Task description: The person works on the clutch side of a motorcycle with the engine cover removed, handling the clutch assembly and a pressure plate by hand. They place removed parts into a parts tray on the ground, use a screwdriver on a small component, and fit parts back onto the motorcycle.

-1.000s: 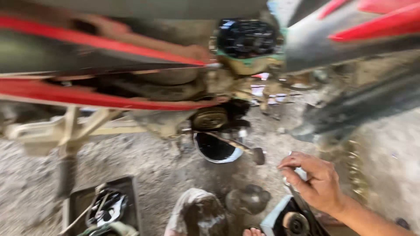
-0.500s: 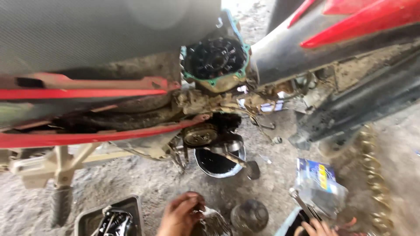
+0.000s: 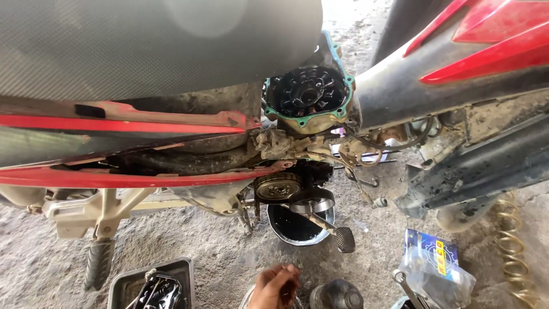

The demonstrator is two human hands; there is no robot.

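One hand [image 3: 275, 286] at bottom edge, fingers curled closed; whether it pinches anything, cannot tell. Which hand is unclear. Nearest: dark round part [image 3: 337, 294] just beside it on the ground. Looks like heavy, stiff metal, probably oily and slippery; best gripped around its rim. Oil pan [image 3: 297, 226] sits under the open engine [image 3: 309, 94].

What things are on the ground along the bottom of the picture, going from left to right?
Metal tray → hand → dark round part → blue box in a plastic bag → coiled yellow hose.
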